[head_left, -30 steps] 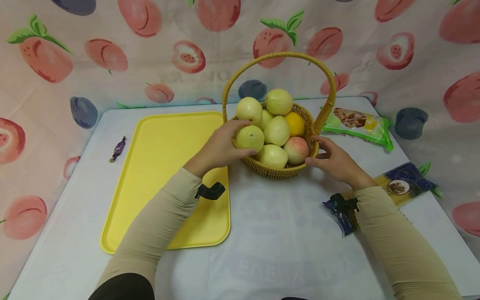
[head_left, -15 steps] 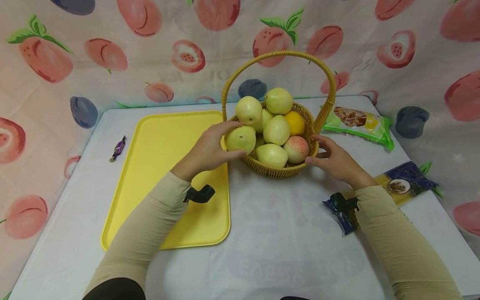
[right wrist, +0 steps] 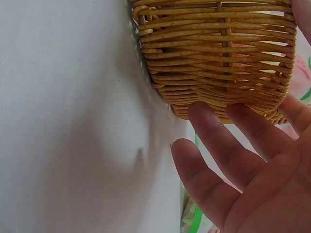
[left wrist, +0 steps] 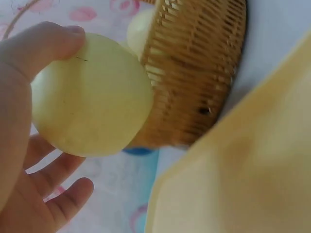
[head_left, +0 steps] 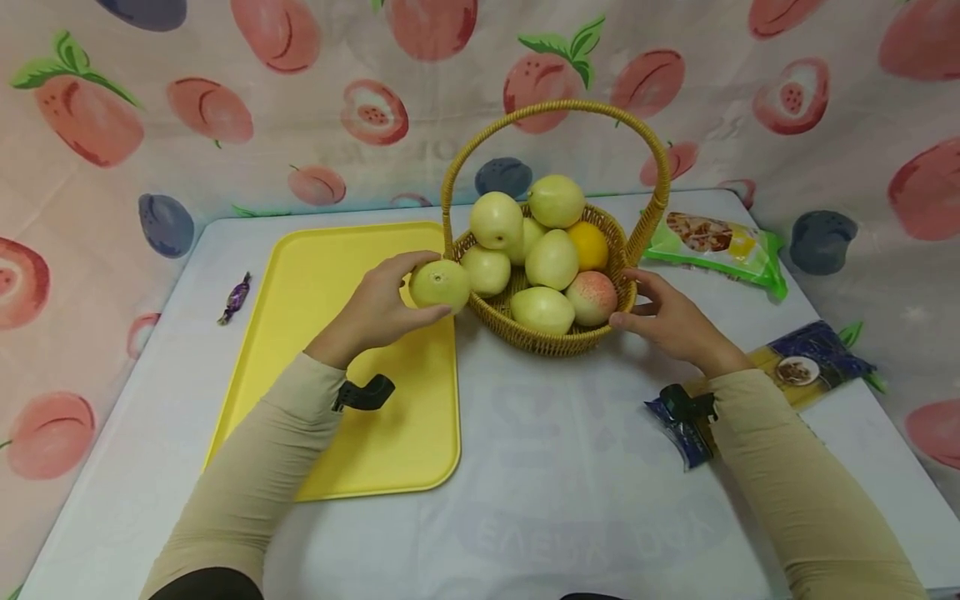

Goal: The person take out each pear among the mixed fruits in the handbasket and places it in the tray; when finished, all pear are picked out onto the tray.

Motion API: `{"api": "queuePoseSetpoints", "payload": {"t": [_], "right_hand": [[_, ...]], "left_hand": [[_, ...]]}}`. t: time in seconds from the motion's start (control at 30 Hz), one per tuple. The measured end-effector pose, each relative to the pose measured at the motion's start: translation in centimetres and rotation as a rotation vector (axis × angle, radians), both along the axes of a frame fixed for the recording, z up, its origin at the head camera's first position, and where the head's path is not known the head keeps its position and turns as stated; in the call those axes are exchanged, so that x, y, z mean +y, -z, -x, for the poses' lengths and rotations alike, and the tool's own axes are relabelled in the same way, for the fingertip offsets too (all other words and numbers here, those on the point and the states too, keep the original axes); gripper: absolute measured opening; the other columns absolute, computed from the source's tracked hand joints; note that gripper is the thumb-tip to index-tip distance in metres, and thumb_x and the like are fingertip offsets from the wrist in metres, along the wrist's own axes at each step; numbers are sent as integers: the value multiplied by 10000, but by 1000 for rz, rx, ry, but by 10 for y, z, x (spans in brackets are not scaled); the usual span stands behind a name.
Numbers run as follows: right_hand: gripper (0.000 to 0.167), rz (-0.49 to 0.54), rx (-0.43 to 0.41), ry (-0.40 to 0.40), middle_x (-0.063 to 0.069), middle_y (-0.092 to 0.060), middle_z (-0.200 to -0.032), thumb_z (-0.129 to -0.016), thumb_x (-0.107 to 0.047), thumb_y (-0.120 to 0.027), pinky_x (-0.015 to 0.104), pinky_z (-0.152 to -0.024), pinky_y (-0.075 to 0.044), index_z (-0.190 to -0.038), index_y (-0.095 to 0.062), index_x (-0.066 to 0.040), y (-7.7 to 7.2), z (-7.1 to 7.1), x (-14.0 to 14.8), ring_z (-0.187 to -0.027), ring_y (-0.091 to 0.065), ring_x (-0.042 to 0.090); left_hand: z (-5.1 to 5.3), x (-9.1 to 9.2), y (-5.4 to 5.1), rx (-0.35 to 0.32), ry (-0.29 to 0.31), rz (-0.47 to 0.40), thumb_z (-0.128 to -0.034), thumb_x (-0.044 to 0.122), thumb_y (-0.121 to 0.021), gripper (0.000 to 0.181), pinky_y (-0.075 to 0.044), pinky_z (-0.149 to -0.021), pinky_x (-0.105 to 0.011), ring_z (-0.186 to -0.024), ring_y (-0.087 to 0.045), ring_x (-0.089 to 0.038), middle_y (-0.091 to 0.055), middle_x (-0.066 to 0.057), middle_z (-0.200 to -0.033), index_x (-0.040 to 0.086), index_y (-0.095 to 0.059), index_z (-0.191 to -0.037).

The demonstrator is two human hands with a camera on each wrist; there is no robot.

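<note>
One green fruit [head_left: 439,286] pinched by the left hand [head_left: 377,307] above the yellow tray [head_left: 411,446]; right hand [head_left: 670,325], loosely spread, touches the basket [head_left: 551,343] opposite, presumably steadying it.

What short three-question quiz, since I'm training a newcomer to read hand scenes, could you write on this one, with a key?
1. Multiple choice: what does the left hand hold?
a) the orange fruit
b) a pale green fruit
c) the tall handle
2. True or false: the purple-wrapped candy lies outside the yellow tray.
3. Fill in: the fingers of the right hand are at the side of the ____.

Key: 1. b; 2. true; 3. basket.
</note>
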State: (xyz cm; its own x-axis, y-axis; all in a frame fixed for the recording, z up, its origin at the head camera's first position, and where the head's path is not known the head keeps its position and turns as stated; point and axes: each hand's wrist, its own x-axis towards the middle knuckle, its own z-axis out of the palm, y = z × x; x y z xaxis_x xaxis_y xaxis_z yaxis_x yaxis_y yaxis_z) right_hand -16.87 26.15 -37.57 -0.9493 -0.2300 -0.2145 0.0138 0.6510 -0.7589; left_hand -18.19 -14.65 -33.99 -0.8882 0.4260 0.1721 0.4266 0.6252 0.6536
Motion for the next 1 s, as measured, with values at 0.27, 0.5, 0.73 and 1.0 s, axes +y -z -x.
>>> {"api": "queuePoseSetpoints", "payload": {"t": [0.27,0.5,0.73,1.0], "right_hand": [[953,-8,-14,2,171,-213,-1625,-918,-504,-696,657,-1023,-374,-1616,-163,-133,-1,1,-1,-1333,-416,460],[962,0,-25,9,172,-216,-1624,-913,-506,-702,657,-1025,-372,-1617,-160,-137,0,1,0,-1333,-418,452],[982,3,-34,18,179,-220,-1621,-905,-514,-707,654,-1031,-366,-1618,-150,-133,0,0,0,-1336,-414,449],[972,4,-25,15,181,-229,-1618,-911,-497,-709,652,-1029,-369,-1619,-150,-134,-1,0,0,-1335,-415,449]], "left_hand": [[14,-24,12,-24,-86,40,-856,320,-808,698,-434,-919,-505,-1121,-506,-322,-561,-130,-1367,66,-518,-1438],[30,-38,20,-57,-164,27,-847,333,-819,718,-425,-893,-535,-1129,-468,-348,-567,-159,-1275,84,-510,-1446],[50,-50,27,-105,-232,-4,-860,332,-809,722,-435,-899,-525,-1162,-476,-345,-552,-164,-1315,101,-486,-1464],[70,-58,34,-203,-312,-76,-881,366,-783,760,-438,-949,-508,-1222,-473,-337,-512,-161,-1393,117,-434,-1509]]}}
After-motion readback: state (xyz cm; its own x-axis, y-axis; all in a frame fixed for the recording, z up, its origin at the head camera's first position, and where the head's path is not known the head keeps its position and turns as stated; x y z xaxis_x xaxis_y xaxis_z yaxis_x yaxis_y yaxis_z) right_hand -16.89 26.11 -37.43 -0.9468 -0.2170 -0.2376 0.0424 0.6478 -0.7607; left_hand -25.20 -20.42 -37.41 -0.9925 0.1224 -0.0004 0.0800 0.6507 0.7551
